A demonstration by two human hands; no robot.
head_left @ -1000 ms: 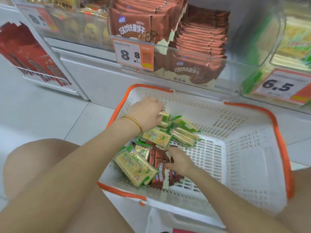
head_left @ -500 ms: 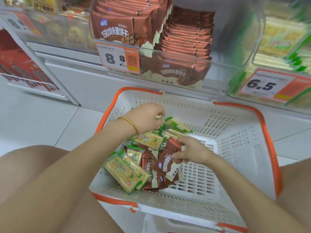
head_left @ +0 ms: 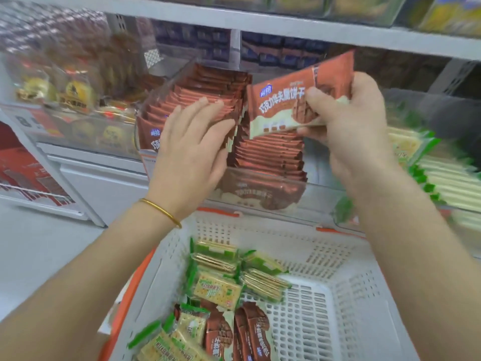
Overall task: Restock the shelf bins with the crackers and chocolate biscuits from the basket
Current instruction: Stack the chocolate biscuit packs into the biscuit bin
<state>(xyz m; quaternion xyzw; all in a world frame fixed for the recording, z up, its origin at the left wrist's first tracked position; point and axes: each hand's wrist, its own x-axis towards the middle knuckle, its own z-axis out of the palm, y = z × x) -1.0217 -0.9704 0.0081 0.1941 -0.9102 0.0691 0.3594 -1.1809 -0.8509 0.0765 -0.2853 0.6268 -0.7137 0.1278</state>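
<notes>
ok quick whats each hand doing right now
Left hand: open, fingers flat against the shelved chocolate biscuit packs.
Right hand: gripping a chocolate biscuit pack.

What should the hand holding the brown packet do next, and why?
Probably lower the chocolate biscuit pack onto the right-hand stack in the bin. The right hand holds it just above that stack, while the left hand rests flat on the neighbouring row.

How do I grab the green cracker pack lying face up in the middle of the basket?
Come from above; the basket walls block the sides. The cracker pack lies flat, face up and uncovered, so probably pinch across its long edges, thumb opposite fingers, not the thin green end flaps.
</notes>
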